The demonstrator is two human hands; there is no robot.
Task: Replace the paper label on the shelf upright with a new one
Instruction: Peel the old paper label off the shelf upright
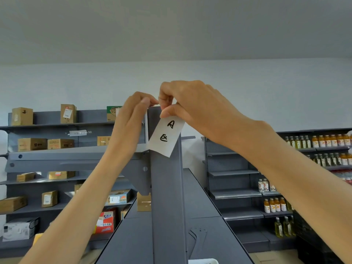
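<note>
Right hand (192,103) fingers pinch the paper label (166,137) against the upright (165,178); left hand (133,115) fingers touch its top.

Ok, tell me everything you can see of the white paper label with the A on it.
The paper label is a white rectangular slip, thin and slightly curled, with a handwritten black "A" and a second black mark below it. It hangs tilted, lower end swung right, against the front of the grey shelf upright near its top. The right hand pinches its upper edge between thumb and fingers; the left hand is at the upright's top left corner, beside the label. Whether tape holds it cannot be seen.
</note>
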